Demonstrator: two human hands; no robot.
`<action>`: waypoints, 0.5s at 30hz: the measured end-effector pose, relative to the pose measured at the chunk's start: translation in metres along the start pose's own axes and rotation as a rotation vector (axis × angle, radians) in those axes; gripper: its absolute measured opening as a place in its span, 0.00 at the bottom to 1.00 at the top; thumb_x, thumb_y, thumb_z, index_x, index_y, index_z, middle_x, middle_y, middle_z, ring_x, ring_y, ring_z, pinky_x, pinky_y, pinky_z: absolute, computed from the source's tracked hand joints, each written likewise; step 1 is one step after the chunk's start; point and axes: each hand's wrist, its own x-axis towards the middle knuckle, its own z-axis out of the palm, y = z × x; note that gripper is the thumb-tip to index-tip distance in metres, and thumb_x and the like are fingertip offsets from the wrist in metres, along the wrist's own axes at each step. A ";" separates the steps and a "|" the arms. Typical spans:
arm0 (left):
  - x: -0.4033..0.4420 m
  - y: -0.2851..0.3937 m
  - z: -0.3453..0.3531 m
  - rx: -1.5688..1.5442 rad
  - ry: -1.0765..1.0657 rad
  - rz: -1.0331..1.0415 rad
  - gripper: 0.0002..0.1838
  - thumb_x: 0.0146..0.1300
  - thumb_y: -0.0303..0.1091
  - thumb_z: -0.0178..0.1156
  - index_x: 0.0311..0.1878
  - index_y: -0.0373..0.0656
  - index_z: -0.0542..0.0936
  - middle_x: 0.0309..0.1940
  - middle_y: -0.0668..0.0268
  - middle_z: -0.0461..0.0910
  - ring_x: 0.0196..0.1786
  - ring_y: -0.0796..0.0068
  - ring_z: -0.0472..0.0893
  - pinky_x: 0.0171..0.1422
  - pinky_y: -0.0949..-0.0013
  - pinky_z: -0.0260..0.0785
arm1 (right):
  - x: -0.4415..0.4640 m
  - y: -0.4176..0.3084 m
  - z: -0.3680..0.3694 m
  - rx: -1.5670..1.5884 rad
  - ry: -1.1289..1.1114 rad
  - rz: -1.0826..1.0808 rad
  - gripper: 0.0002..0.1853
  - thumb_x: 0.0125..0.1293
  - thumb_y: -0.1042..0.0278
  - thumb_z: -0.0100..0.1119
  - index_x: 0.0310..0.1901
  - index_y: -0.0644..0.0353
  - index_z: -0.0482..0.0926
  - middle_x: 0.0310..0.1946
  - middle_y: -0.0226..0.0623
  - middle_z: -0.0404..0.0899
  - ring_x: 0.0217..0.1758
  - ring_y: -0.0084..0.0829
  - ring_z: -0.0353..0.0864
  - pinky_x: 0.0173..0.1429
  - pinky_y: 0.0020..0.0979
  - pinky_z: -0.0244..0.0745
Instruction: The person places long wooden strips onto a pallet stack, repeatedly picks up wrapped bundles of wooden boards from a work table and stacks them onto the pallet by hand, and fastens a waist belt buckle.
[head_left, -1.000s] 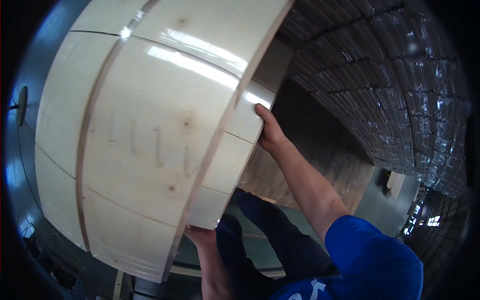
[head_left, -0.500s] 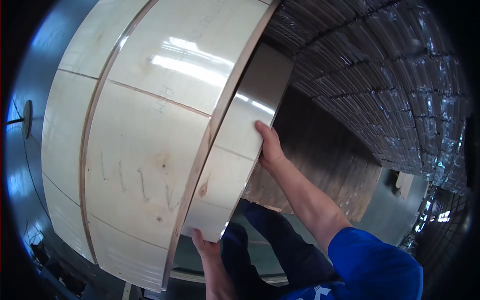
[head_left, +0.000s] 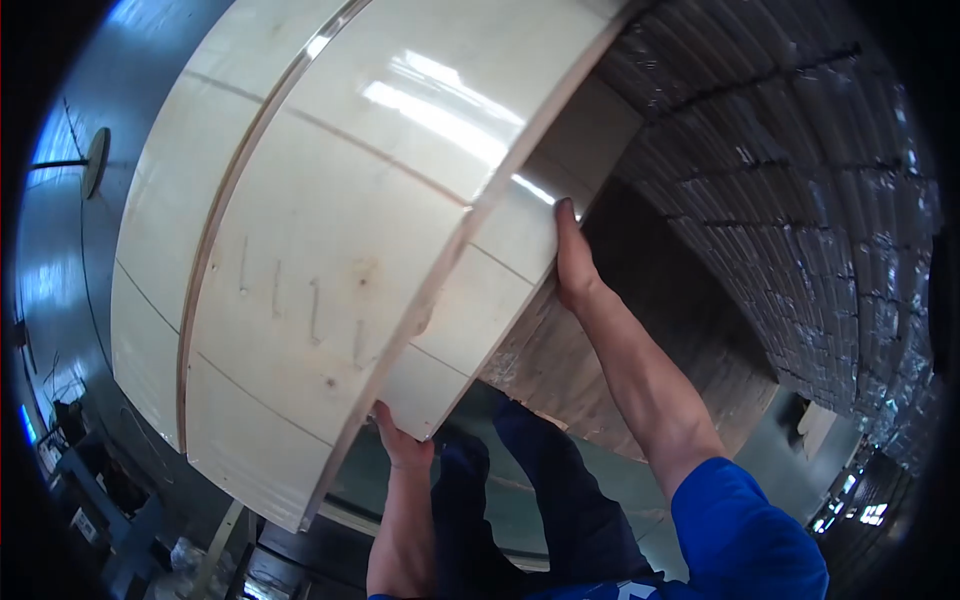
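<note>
A narrow, glossy, pale wooden panel [head_left: 503,240] with thin dark cross lines lies alongside a wider pale panel [head_left: 330,220]. The wider panel's raised edge covers the narrow one's left side. At the near end, my left hand [head_left: 403,440] grips the narrow panel's corner, thumb up beside the wider panel's edge. Farther along, my right hand [head_left: 575,258] holds the right long edge, its thumb pointing up along the rim. The other fingers of both hands are hidden behind or below the panel.
A tall stack of plastic-wrapped, layered material [head_left: 790,200] stands on the right. Beside it lies a dark brown wooden board [head_left: 660,330]. Another pale panel [head_left: 165,230] adjoins the wide one on the left. Grey-blue equipment [head_left: 110,500] stands at lower left.
The view has shifted, so the panels sit farther right and higher. My right thumb has moved from the panel's top face to its edge. The narrow panel appears more covered by the wider one.
</note>
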 end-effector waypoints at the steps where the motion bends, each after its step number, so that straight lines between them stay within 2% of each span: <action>1: -0.003 0.004 0.004 -0.003 -0.028 -0.028 0.37 0.72 0.64 0.42 0.74 0.47 0.60 0.68 0.66 0.68 0.71 0.64 0.67 0.72 0.60 0.60 | 0.000 -0.004 -0.011 0.052 -0.002 -0.024 0.43 0.74 0.33 0.38 0.74 0.66 0.56 0.72 0.45 0.61 0.74 0.37 0.61 0.76 0.32 0.53; 2: -0.001 0.010 0.010 -0.009 -0.059 -0.043 0.38 0.72 0.65 0.42 0.74 0.47 0.60 0.68 0.66 0.68 0.71 0.64 0.67 0.72 0.60 0.60 | 0.003 -0.015 -0.015 0.106 -0.016 -0.056 0.43 0.74 0.32 0.37 0.74 0.65 0.55 0.73 0.44 0.60 0.75 0.37 0.60 0.77 0.32 0.52; 3: -0.002 0.012 0.019 0.012 -0.025 0.003 0.38 0.72 0.65 0.42 0.74 0.47 0.60 0.67 0.65 0.69 0.70 0.63 0.68 0.71 0.59 0.62 | 0.006 -0.045 -0.016 0.278 -0.040 -0.144 0.42 0.74 0.32 0.30 0.72 0.63 0.59 0.68 0.44 0.67 0.72 0.37 0.65 0.74 0.38 0.61; 4: -0.001 0.014 0.018 0.000 -0.022 0.015 0.38 0.72 0.65 0.41 0.74 0.47 0.59 0.67 0.65 0.69 0.70 0.62 0.68 0.71 0.58 0.62 | 0.009 -0.066 -0.010 0.437 -0.015 -0.055 0.42 0.74 0.31 0.32 0.73 0.62 0.58 0.69 0.43 0.66 0.71 0.38 0.66 0.73 0.38 0.62; 6: 0.005 0.008 0.013 -0.022 -0.016 0.026 0.37 0.73 0.64 0.41 0.74 0.47 0.59 0.68 0.65 0.69 0.70 0.61 0.69 0.71 0.57 0.63 | 0.066 -0.045 0.012 0.248 0.199 -0.215 0.43 0.73 0.30 0.35 0.73 0.61 0.58 0.69 0.44 0.65 0.69 0.38 0.66 0.72 0.39 0.62; 9: 0.004 0.007 0.014 -0.033 0.102 -0.092 0.36 0.74 0.62 0.40 0.74 0.46 0.59 0.67 0.64 0.69 0.69 0.60 0.70 0.70 0.57 0.64 | 0.080 -0.029 -0.008 0.290 0.082 -0.264 0.44 0.72 0.29 0.37 0.73 0.61 0.58 0.69 0.45 0.65 0.68 0.39 0.67 0.72 0.39 0.61; 10: 0.005 0.007 0.006 0.003 0.053 -0.120 0.35 0.74 0.61 0.40 0.74 0.46 0.60 0.67 0.63 0.70 0.69 0.62 0.70 0.70 0.58 0.64 | 0.090 -0.021 -0.019 0.211 0.200 -0.281 0.43 0.72 0.29 0.38 0.73 0.60 0.59 0.68 0.44 0.65 0.68 0.40 0.67 0.72 0.41 0.61; 12: 0.010 -0.002 -0.020 0.111 0.073 -0.093 0.32 0.75 0.58 0.42 0.71 0.44 0.63 0.64 0.62 0.72 0.66 0.64 0.73 0.69 0.58 0.64 | 0.100 -0.002 -0.069 0.075 0.151 -0.165 0.38 0.75 0.35 0.36 0.70 0.63 0.62 0.65 0.43 0.68 0.67 0.43 0.67 0.72 0.42 0.63; 13: 0.008 -0.013 -0.052 0.067 0.163 -0.119 0.26 0.75 0.54 0.45 0.65 0.44 0.70 0.59 0.61 0.75 0.60 0.64 0.75 0.66 0.57 0.65 | 0.075 0.001 -0.080 0.034 0.079 -0.054 0.37 0.77 0.38 0.34 0.70 0.65 0.62 0.66 0.43 0.68 0.68 0.42 0.67 0.72 0.41 0.63; 14: -0.023 -0.002 -0.044 0.181 0.210 -0.041 0.24 0.74 0.51 0.50 0.62 0.42 0.72 0.55 0.62 0.76 0.57 0.68 0.75 0.63 0.61 0.66 | 0.021 -0.018 -0.055 0.143 0.016 0.000 0.35 0.77 0.40 0.32 0.69 0.65 0.64 0.64 0.43 0.70 0.66 0.41 0.70 0.71 0.41 0.64; 15: -0.055 0.010 -0.033 0.303 0.266 0.032 0.22 0.72 0.48 0.55 0.59 0.40 0.74 0.51 0.64 0.78 0.53 0.72 0.76 0.59 0.65 0.68 | -0.013 0.000 -0.067 0.143 -0.150 0.028 0.31 0.77 0.46 0.38 0.70 0.62 0.65 0.60 0.44 0.73 0.61 0.39 0.73 0.67 0.40 0.68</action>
